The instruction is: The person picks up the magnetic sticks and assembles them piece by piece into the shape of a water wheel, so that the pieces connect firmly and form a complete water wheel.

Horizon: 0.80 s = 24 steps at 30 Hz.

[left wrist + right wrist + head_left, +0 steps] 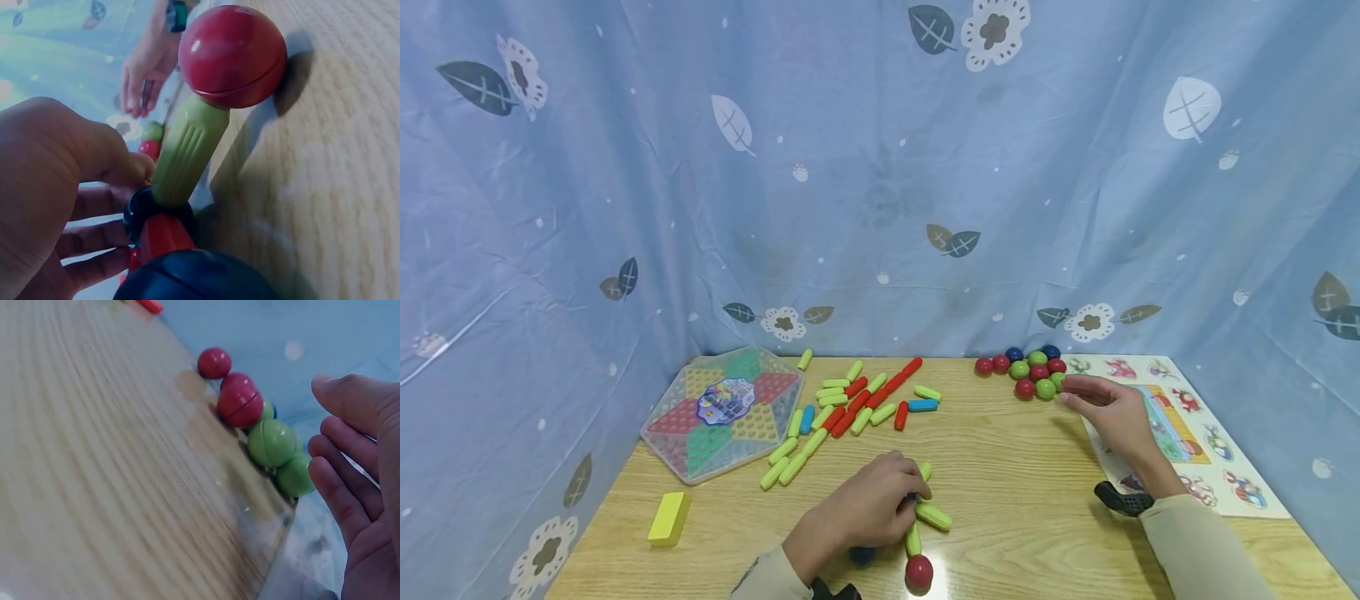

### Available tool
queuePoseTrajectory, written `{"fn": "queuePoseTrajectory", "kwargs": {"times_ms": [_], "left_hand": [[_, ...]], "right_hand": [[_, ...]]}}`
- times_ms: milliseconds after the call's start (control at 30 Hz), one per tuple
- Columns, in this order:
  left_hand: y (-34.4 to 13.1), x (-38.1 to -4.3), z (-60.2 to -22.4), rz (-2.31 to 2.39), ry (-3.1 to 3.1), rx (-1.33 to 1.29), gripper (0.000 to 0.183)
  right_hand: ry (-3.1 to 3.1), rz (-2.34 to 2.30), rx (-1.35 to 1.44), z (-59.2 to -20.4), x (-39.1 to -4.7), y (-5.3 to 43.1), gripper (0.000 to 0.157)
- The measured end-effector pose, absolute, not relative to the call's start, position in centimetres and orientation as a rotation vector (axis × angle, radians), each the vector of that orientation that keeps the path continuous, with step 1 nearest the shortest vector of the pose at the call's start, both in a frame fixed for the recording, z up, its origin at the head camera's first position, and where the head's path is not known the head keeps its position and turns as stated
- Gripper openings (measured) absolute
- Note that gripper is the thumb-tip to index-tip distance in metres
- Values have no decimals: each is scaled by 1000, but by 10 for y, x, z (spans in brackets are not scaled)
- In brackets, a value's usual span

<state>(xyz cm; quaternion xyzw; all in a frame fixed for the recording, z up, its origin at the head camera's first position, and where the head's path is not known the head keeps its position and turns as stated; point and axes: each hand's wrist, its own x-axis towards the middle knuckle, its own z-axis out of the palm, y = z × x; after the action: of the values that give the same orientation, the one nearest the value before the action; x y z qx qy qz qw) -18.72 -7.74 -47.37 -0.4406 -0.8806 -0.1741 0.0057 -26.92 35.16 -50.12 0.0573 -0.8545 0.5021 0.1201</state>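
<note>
In the head view my left hand point(868, 504) is at the front of the table, its fingers curled round a dark blue ball point(139, 211) that joins several sticks. From that ball a yellow-green stick point(187, 150) runs to a red ball point(232, 56), and a red stick point(164, 236) to another dark blue ball point(194, 278). Another yellow-green stick point(934, 517) sticks out to the right. My right hand point(1112, 417) hovers with loosely bent fingers beside the cluster of red, green and blue balls point(1037, 372); nothing is in its grasp. The right wrist view shows green balls point(272, 444) near its fingertips.
Loose yellow-green, red and blue sticks point(859, 402) lie mid-left. Behind them to the left is a hexagonal board point(696, 454) with coloured triangles. A yellow block point(668, 518) sits at the front left. An illustrated sheet point(1232, 492) lies under the right forearm. A blue curtain point(850, 208) surrounds the table.
</note>
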Motion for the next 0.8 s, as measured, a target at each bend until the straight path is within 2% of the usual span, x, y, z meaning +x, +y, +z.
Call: {"fn": "queuePoseTrajectory", "kwargs": {"times_ms": [300,567,800], "left_hand": [[-71,-185,-471,-372,-2730,-1399,9],[-68,-184,-472,-324,-2735,-1395,9],[-64,-184,-468,-244,-2790,-1369,12]], "right_hand": [[-2496,1432,143,-501,-293,341,47],[-2591,1163,79,-508,-296,330,40],[-2604,972,159,-508,-287,321,34]]}}
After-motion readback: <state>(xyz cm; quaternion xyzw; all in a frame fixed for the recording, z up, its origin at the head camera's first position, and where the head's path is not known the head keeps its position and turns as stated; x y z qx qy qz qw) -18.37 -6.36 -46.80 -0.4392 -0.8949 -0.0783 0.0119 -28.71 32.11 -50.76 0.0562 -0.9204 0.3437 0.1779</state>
